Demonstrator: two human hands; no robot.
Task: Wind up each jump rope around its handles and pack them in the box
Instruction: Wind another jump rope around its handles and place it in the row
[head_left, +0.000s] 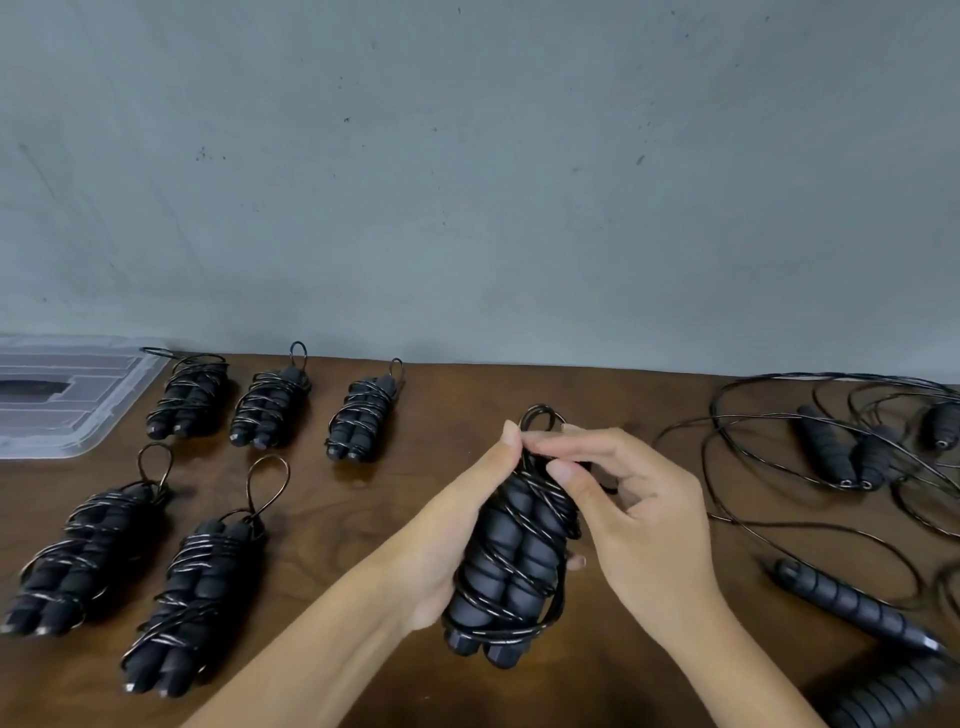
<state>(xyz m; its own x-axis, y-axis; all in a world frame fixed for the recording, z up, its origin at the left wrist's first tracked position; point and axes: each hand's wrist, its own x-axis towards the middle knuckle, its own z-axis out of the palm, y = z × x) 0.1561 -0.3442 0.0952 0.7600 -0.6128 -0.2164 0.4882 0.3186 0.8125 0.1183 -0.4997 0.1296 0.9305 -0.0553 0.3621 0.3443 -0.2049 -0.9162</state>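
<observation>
at the far left edge of the table (415, 415) lies the clear plastic box (72, 400), seemingly lid-on or upside down; whether anything is inside cannot be told. just right of the box sit three wound jump ropes (270, 405) in a back row, and nearer the person than the box lie two more wound bundles (197, 592), each with a small loop of cord standing out at its top.

well right of the box, the left hand (457, 525) is wrapped round the side of the bundle being wound (514, 566), its thumb up by the top. the right hand (628, 514) pinches the cord just at the loop on top, fingers curled; it looks like the tail is being tucked in.

the handles appear to be ribbed foam, so they should feel light, slightly soft and grippy. the cord looks thin, glossy and springy, the sort that wants to uncoil if let go. the safe hold is likely round the middle of the paired handles, over the wraps, so that the turns stay pinned; lifting by the top loop alone could loosen them.

furthest right from the box, loose ropes (841, 452) sprawl in tangled coils, with an unwound handle (852, 603) lying near the table's front.
</observation>
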